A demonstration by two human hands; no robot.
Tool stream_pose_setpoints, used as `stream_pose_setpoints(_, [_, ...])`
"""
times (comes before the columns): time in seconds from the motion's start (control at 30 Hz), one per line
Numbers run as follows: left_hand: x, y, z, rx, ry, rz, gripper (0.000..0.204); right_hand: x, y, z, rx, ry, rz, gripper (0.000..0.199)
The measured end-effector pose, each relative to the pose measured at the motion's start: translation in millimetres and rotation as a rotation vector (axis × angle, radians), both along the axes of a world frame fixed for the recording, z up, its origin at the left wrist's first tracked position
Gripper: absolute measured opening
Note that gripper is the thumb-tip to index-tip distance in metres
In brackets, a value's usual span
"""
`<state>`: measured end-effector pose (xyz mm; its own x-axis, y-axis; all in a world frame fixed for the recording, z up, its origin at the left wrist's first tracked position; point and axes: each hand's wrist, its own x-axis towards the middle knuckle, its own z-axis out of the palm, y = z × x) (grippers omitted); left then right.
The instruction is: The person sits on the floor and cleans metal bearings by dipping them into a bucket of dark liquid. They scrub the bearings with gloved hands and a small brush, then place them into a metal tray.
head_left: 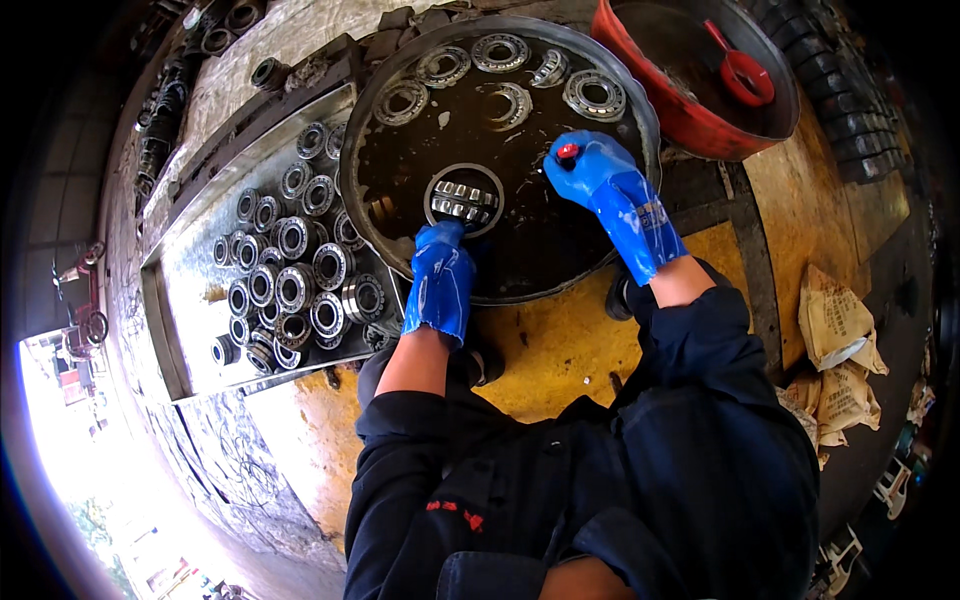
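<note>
My left hand (pixel 441 280), in a long blue rubber glove, is closed on the lower edge of a roller bearing (pixel 463 203). The bearing is tipped so that two rows of shiny rollers show inside its outer ring. Beneath it, dark liquid fills a wide round metal pan (pixel 349 172). To the right, my gloved right hand (pixel 610 185) is closed in a fist over the liquid. A red rounded end (pixel 568 152) pokes out of that fist; the rest of the object is hidden. Several bearings (pixel 500 52) lie in the pan's far part, partly in the liquid.
Left of the pan, a shallow metal tray (pixel 185 320) carries many bearings (pixel 293 240). A red tub (pixel 640 85) with a red dipper (pixel 745 78) stands at the far right. Torn paper sacks (pixel 835 320) lie on the right. Stacked dark rings (pixel 850 95) line the far right.
</note>
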<state>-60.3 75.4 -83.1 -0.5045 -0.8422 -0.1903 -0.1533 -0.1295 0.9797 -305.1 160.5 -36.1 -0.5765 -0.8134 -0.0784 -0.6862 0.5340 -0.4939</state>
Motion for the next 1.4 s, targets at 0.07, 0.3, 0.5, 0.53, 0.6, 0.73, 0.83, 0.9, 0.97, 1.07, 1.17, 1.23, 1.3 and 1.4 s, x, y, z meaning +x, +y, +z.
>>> stream_pose_setpoints(0.07, [4, 0, -8, -0.027, 0.011, 0.055, 0.025, 6, 2, -9, 0.148, -0.006, -0.027, 0.033])
stream_pose_setpoints(0.3, [-25, -21, -1, 0.542, 0.425, 0.302, 0.028, -33, -3, -66, 0.125, -0.336, -0.058, 0.03])
stream_pose_setpoints(0.5, [-36, -24, -5, 0.493, 0.389, 0.406, 0.028, -64, 7, -58, -0.735, -1.237, -0.011, 0.005])
stream_pose_setpoints(0.53, [-30, -26, -10, 0.493, 0.351, 0.43, 0.028, -45, 1, -44, -0.792, -1.244, -0.039, 0.01])
stream_pose_setpoints(0.6, [-18, -28, -18, 0.487, 0.275, 0.477, 0.028, 8, 2, 1, -0.643, -0.908, 0.094, 0.014])
stream_pose_setpoints(0.73, [-21, -27, -10, 0.455, 0.183, 0.484, 0.025, 40, 2, 30, -0.596, -0.501, 0.472, 0.015])
stream_pose_setpoints(0.83, [-28, -21, -4, 0.378, 0.241, 0.481, 0.021, 22, 8, 25, -0.568, -0.472, 0.362, 0.012])
stream_pose_setpoints(0.9, [-22, -25, -23, 0.299, 0.299, 0.492, 0.02, 4, 9, 21, -0.409, -0.409, 0.212, 0.008])
stream_pose_setpoints(0.97, [-21, -32, -37, 0.252, 0.291, 0.494, 0.028, -6, 9, 21, -0.312, -0.38, 0.09, 0.008])
stream_pose_setpoints(1.07, [-25, -33, -38, 0.172, 0.302, 0.5, 0.04, -14, 11, 17, -0.328, -0.453, -0.019, 0.008])
stream_pose_setpoints(1.17, [-29, -27, -25, 0.145, 0.326, 0.526, 0.041, -15, 14, 12, -0.358, -0.522, -0.086, 0.008])
stream_pose_setpoints(1.23, [-29, -24, -12, 0.115, 0.286, 0.519, 0.04, -16, 12, 11, -0.375, -0.562, -0.109, 0.008])
stream_pose_setpoints(1.3, [-28, -25, -13, 0.074, 0.256, 0.504, 0.039, -19, 10, 9, -0.39, -0.589, -0.124, 0.008])
stream_pose_setpoints(1.4, [-30, -22, -6, 0.06, 0.293, 0.488, 0.039, -23, 8, 8, -0.407, -0.617, -0.152, 0.008])
